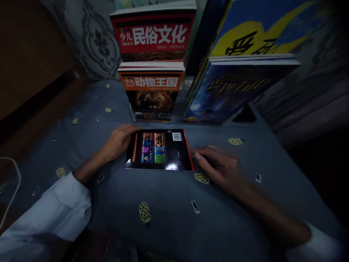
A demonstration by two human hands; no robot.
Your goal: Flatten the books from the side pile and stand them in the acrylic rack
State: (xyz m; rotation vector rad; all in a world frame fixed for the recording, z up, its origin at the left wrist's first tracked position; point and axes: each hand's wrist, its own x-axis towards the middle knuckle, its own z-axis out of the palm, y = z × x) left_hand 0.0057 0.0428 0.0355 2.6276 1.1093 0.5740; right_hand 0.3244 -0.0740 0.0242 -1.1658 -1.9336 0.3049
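Note:
A thin book [180,154] lies flat with its black back cover up, showing a barcode, a grid of small cover pictures and a red strip along its right edge. My left hand [120,141] rests at its left edge, palm down, fingers stretched toward the upper left corner. At the right edge, my right hand [219,167] has thumb and bent fingers drawn together against the red strip. Some of its fingers are hidden behind the thumb and palm.
Behind the book stand an orange book with a lion [156,100], a red book [152,38], a dark blue book [234,89] and a blue and yellow book [253,31]. A patterned grey cloth [174,233] covers the surface. A white cable [18,174] hangs at the left.

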